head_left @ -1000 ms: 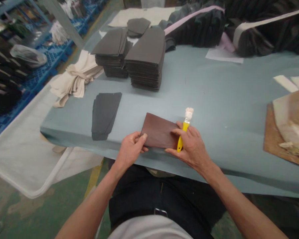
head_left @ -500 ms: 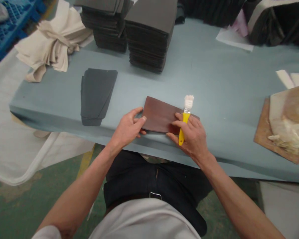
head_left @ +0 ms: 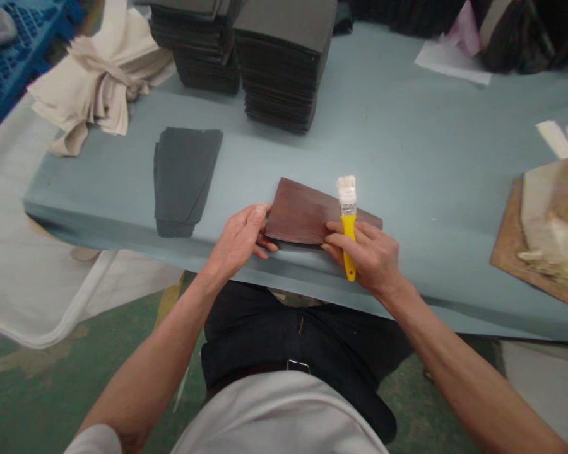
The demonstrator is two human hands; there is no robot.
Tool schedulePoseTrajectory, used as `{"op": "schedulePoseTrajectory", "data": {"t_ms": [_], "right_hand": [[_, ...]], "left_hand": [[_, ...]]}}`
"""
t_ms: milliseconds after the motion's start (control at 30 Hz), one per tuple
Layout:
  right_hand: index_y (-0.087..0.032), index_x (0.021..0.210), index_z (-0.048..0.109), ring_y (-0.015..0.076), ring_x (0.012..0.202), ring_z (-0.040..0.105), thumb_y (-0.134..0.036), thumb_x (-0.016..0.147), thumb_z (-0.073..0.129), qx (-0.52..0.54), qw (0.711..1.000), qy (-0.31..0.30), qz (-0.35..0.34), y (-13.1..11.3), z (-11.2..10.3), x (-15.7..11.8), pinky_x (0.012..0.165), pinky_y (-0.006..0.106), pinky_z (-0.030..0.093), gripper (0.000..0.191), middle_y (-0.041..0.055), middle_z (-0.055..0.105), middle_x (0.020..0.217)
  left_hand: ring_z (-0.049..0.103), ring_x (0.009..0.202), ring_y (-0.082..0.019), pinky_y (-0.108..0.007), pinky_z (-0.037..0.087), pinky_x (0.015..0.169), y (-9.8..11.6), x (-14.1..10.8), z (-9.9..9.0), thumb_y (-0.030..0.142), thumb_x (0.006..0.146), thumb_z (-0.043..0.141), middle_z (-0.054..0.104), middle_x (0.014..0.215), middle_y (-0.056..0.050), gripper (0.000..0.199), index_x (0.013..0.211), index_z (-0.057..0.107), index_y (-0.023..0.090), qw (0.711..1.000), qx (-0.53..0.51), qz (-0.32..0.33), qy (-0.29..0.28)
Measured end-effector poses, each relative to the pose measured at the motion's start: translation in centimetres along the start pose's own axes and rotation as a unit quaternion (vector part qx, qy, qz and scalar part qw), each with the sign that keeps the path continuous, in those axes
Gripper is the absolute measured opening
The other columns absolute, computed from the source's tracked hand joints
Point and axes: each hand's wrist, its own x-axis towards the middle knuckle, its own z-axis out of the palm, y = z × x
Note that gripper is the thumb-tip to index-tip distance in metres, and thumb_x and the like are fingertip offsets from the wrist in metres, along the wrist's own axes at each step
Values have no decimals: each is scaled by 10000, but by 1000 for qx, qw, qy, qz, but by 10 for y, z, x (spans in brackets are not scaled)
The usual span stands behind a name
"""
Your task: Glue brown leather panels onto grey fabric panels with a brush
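A brown, leather-like panel (head_left: 298, 211) with a smooth upper face lies near the table's front edge. At its left end is my left hand (head_left: 241, 243), fingers curled about the edge and lower corner, thumb at the side. My right hand (head_left: 372, 255) is closed around a paintbrush (head_left: 348, 227) with a yellow handle and white-coated bristles pointing away from me. Fingers of that same hand also touch the panel's front edge and cover part of its right half. Whatever lies beneath the panel is hidden.
Dark grey tapered sheets (head_left: 187, 176) lie to the left. Tall stacks of dark panels (head_left: 281, 75) stand behind. Beige cloth strips (head_left: 104, 75) lie at the back left. A brown board (head_left: 506, 243) bearing a stained container is at the right. The table (head_left: 407, 145) has a blue-grey covering.
My left thumb has slid off the panel's face to its left edge. The brush has tipped more upright and its bristles have shifted left. The view has moved slightly.
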Motion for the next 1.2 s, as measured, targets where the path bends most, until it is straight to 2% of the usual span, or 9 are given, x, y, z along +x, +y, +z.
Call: {"op": "schedulePoseTrajectory", "data": {"t_ms": [133,400,567,700,767,833,933,1000,1200], "right_hand": [[-247,1017,746,154,859,749,-280,1062,691,-12,998,53,-27,1,-3,3,773,274,548,79,8,854,1103],[-230,1022,773,167,759,757,-322,1081,660,-16,998,29,49,7,-13,11,691,291,560,157,22,856,978],[-210,994,762,167,703,741,-278,1051,701,-14,997,68,47,10,-14,18,665,291,554,108,15,821,859],[-211,1015,759,167,707,746,-255,1044,703,11,996,75,51,12,-17,23,658,292,546,77,18,827,890],[-205,1041,746,162,698,745,-230,1036,713,19,995,86,43,12,-18,25,657,288,543,41,16,830,894],[-210,1076,734,166,717,756,-211,1026,725,29,995,92,35,11,-17,25,682,282,560,51,17,836,909],[-227,1126,723,180,820,799,-179,1007,739,53,994,94,31,7,-13,21,755,282,607,129,30,853,1009],[-232,1127,719,187,881,815,-164,1002,738,61,994,90,28,4,-9,16,790,288,629,143,44,856,1079],[-227,1078,712,208,881,824,-151,1006,728,37,994,100,4,-2,0,8,771,318,654,106,65,855,1087]], "left_hand": [[768,698,-192,-236,591,533,-3,-3,-3,841,967,502,765,1019,-132,886,1440,621,101,1000,-4,-7,5],[759,742,-167,-227,578,610,-2,-16,-5,781,1023,439,759,1081,-115,780,1411,684,150,997,67,47,7],[727,796,-170,-264,551,751,3,-16,-8,523,1005,601,814,1046,-72,543,1405,693,168,959,234,121,104],[718,835,-164,-263,551,787,15,-11,-11,479,951,663,819,1069,-73,454,1268,745,165,949,219,181,137],[715,771,-170,-261,565,724,21,-7,-10,613,957,652,807,936,-83,501,1125,758,153,977,124,139,105],[711,680,-175,-258,564,605,26,1,-7,777,926,619,794,863,-96,656,1088,736,152,999,-15,25,22],[751,689,-192,-243,565,516,28,16,-1,878,876,598,816,971,-141,760,1083,734,159,973,-167,-119,-109],[771,724,-201,-231,577,511,29,26,3,823,843,696,820,1019,-148,686,1015,749,161,966,-179,-133,-130],[664,602,-146,-193,536,435,27,40,11,553,746,875,741,731,-44,427,843,718,168,987,-114,-90,-73]]}}
